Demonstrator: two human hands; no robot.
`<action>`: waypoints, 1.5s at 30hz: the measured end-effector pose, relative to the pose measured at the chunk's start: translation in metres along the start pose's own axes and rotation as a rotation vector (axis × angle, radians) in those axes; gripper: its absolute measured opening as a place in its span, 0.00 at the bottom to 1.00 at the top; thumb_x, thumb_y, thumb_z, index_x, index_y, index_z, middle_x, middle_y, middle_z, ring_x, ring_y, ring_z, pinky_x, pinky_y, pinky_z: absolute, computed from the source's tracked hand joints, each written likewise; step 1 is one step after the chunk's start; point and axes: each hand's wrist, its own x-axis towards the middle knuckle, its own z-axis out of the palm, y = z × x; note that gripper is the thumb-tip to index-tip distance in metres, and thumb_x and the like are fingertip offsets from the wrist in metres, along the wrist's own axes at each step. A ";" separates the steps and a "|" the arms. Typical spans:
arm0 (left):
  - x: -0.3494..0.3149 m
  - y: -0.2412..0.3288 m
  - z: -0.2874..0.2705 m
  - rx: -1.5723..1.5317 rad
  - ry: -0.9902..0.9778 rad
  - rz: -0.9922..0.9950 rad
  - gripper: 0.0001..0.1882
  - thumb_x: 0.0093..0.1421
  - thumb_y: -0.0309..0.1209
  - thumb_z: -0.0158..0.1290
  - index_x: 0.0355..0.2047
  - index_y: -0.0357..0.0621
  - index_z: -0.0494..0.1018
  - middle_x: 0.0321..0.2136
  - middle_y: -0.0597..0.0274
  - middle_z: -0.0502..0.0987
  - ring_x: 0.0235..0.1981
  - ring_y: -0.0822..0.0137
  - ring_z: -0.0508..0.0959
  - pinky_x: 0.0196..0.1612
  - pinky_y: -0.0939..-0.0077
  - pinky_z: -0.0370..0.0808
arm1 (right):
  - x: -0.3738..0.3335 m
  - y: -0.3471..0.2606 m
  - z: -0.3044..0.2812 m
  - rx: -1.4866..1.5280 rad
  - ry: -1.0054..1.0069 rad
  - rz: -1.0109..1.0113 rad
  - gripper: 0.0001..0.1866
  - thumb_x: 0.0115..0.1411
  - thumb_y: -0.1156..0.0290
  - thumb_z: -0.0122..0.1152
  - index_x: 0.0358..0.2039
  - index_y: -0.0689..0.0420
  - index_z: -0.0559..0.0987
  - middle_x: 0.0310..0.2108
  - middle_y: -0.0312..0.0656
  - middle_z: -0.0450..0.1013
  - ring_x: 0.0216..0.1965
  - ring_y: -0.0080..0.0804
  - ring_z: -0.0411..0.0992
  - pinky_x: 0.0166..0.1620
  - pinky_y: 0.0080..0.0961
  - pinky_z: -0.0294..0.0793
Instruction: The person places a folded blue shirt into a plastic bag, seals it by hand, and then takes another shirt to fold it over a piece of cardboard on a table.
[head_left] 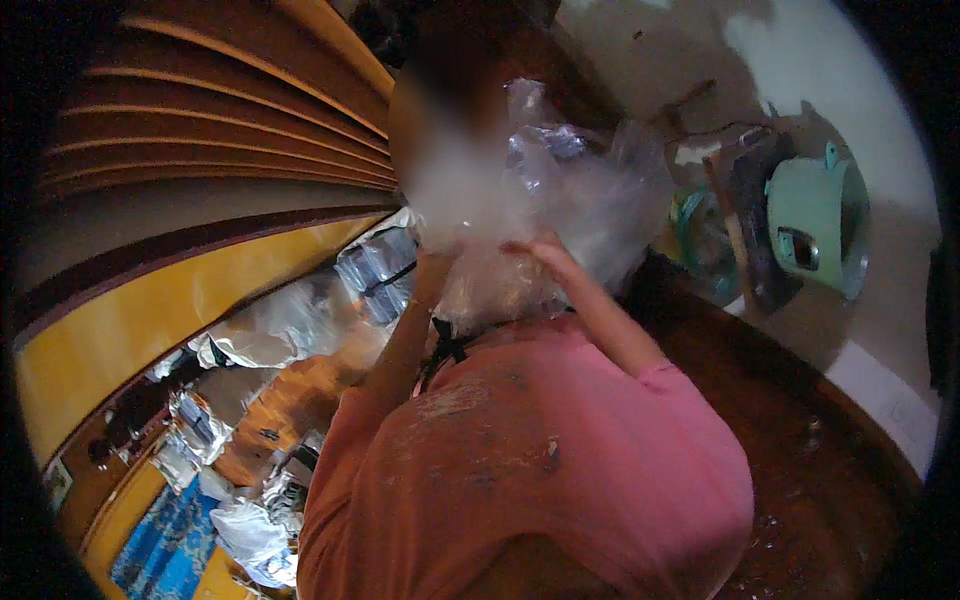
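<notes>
A large, crumpled clear plastic bag (590, 195) bulges in front of my chest, shiny at its top. My right hand (540, 250) closes on its near side, fingers bent to the left over the film. Beside the left edge of the same plastic is my left hand (436, 268); its fingers are lost in a blurred patch and behind film, so its grip cannot be made out. Both forearms reach forward past my pink, stained shirt (530, 440).
Wrapped clear plastic packs (380, 275) lie left of my left arm. Brown slats (240, 110) and a yellow ledge (150, 300) run along the left. White plastic bags (255, 540) and a blue patterned cloth (165, 545) are lower left. A pale green container (800, 200) stands right.
</notes>
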 end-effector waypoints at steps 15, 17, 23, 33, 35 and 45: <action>0.179 0.040 0.040 0.016 -0.425 -0.340 0.31 0.55 0.40 0.56 0.53 0.37 0.59 0.46 0.61 0.68 0.46 0.69 0.67 0.51 0.73 0.64 | 0.124 0.095 -0.100 0.563 0.305 0.086 0.23 0.43 0.79 0.61 0.43 0.62 0.69 0.34 0.41 0.70 0.36 0.34 0.70 0.39 0.32 0.73; 0.245 0.017 0.048 0.026 -0.515 -0.442 0.28 0.58 0.43 0.51 0.52 0.37 0.62 0.44 0.61 0.70 0.43 0.68 0.69 0.49 0.74 0.65 | 0.150 0.087 -0.119 0.611 0.403 0.058 0.19 0.45 0.77 0.59 0.41 0.63 0.70 0.33 0.42 0.70 0.36 0.34 0.71 0.40 0.32 0.73; 0.430 -0.119 0.075 0.600 -0.691 -0.258 0.26 0.62 0.51 0.38 0.39 0.39 0.71 0.31 0.63 0.74 0.30 0.72 0.71 0.36 0.75 0.69 | 0.231 0.233 -0.202 0.775 0.619 0.020 0.22 0.45 0.78 0.59 0.44 0.62 0.70 0.37 0.43 0.70 0.38 0.37 0.71 0.42 0.32 0.72; 0.623 -0.368 0.100 0.544 -0.127 -0.010 0.27 0.55 0.43 0.54 0.47 0.38 0.62 0.41 0.58 0.70 0.41 0.65 0.71 0.43 0.71 0.72 | 0.277 0.373 -0.239 0.738 0.821 0.587 0.19 0.51 0.72 0.51 0.44 0.63 0.70 0.38 0.41 0.70 0.41 0.36 0.69 0.45 0.35 0.69; 0.633 -0.359 0.147 0.215 -0.188 -0.136 0.35 0.52 0.48 0.55 0.52 0.37 0.59 0.46 0.54 0.68 0.45 0.62 0.69 0.44 0.69 0.72 | 0.248 0.422 -0.233 0.701 0.819 0.424 0.18 0.51 0.71 0.50 0.44 0.63 0.71 0.40 0.41 0.70 0.42 0.35 0.68 0.45 0.34 0.69; 0.666 -0.463 0.158 1.279 0.428 0.194 0.58 0.39 0.53 0.62 0.62 0.41 0.43 0.58 0.44 0.51 0.49 0.51 0.66 0.43 0.66 0.73 | 0.265 0.400 -0.228 0.668 0.680 0.305 0.21 0.53 0.67 0.49 0.46 0.64 0.69 0.45 0.43 0.68 0.46 0.35 0.66 0.48 0.31 0.67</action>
